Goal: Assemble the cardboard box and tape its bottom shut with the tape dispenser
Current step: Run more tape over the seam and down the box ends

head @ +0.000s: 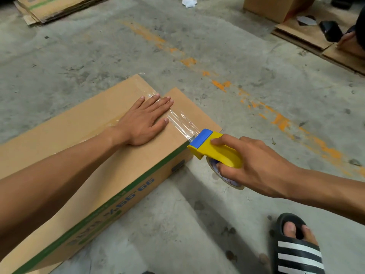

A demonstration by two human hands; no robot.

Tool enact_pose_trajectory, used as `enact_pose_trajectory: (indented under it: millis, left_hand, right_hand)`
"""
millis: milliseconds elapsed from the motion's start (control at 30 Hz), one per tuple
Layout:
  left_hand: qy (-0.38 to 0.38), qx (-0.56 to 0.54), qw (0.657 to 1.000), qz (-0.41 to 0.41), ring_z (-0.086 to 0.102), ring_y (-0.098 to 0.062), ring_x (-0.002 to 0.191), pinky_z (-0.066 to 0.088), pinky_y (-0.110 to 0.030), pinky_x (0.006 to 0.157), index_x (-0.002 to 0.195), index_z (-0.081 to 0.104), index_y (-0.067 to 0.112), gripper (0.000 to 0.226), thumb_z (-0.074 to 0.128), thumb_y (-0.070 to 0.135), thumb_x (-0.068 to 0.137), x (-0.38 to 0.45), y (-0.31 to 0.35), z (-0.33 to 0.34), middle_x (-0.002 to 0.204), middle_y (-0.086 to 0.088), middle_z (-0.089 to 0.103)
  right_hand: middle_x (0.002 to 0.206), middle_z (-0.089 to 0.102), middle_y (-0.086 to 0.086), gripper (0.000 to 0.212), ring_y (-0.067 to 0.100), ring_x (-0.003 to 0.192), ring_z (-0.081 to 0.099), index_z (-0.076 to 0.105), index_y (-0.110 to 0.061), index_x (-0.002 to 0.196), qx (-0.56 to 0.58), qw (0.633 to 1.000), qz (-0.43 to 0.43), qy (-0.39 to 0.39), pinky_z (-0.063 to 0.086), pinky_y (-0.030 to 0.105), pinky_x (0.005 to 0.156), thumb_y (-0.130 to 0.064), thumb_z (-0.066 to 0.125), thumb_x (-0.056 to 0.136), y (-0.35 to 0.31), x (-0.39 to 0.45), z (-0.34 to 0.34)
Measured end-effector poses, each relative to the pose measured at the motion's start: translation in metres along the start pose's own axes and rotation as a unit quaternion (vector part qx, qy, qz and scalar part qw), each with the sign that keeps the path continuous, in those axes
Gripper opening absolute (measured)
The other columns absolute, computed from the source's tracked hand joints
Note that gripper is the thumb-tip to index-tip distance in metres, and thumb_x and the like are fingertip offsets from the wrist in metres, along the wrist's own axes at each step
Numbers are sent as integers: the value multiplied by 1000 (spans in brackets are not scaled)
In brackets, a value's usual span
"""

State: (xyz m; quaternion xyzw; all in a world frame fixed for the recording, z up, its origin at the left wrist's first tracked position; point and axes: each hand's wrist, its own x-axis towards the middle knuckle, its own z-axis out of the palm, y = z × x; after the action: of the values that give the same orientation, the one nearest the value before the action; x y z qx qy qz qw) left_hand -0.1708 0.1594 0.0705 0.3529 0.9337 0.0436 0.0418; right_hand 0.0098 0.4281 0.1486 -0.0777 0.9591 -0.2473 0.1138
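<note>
A brown cardboard box (65,139) with green and blue print lies on the concrete floor, its closed flaps facing up. My left hand (144,119) rests flat on the flaps, fingers spread over clear tape (181,121) that crosses the seam. My right hand (254,165) grips a yellow and blue tape dispenser (213,149) at the box's near right edge. A stretch of clear tape runs from the dispenser's blue head back under my left fingers. The tape roll (221,175) shows below the dispenser's yellow body.
Flattened cardboard sheets (49,8) lie at the far left. Another brown box (276,6) and more flat cardboard (308,34) sit at the far right, with another person's foot (351,44) beside them. My sandalled foot (296,248) is at the bottom right. Orange paint marks (280,119) cross the floor.
</note>
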Motion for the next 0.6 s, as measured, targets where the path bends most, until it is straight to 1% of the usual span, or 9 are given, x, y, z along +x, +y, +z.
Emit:
enact_pose_trajectory:
  millis: [167, 333, 467, 533, 600]
  left_hand:
    - [-2, 4, 1000, -2, -7, -7, 151, -4, -38, 122, 157, 3, 35, 62, 9, 57, 100, 1, 0, 1, 164, 16, 2]
    - [0, 9, 1000, -2, -5, -7, 151, -3, -40, 122, 157, 4, 35, 62, 9, 57, 100, 2, -1, 1, 164, 16, 3]
    - [2, 16, 1000, -5, -6, -6, 150, -3, -39, 122, 157, 5, 35, 63, 10, 57, 99, 0, 2, 0, 164, 17, 3]
    - [-1, 15, 1000, -7, -6, -6, 150, -3, -40, 122, 157, 5, 35, 63, 10, 57, 99, 1, 3, 0, 164, 16, 4]
    - [-8, 17, 1000, -10, -5, -7, 151, -3, -41, 122, 157, 6, 35, 63, 11, 57, 99, 1, 4, -2, 164, 16, 4]
  right_hand:
    - [96, 52, 1, 50, 25, 86, 54, 35, -52, 128, -1, 1000, -1, 10, 47, 36, 80, -51, 52, 82, 2, -7, 5]
    - [95, 52, 1, 50, 23, 87, 53, 34, -53, 127, 19, 1000, 2, 12, 45, 34, 77, -54, 50, 79, 7, -12, 8]
    - [96, 51, 6, 48, 29, 86, 52, 36, -49, 128, 20, 999, 29, -16, 40, 33, 74, -47, 52, 84, 8, 3, 21]
    - [95, 51, 8, 46, 31, 85, 53, 35, -46, 126, 13, 999, 32, -39, 44, 36, 76, -41, 54, 85, 6, 7, 23]
    - [92, 56, 10, 42, 31, 85, 54, 38, -41, 121, 17, 998, 17, -59, 48, 40, 76, -34, 55, 84, 2, 12, 16]
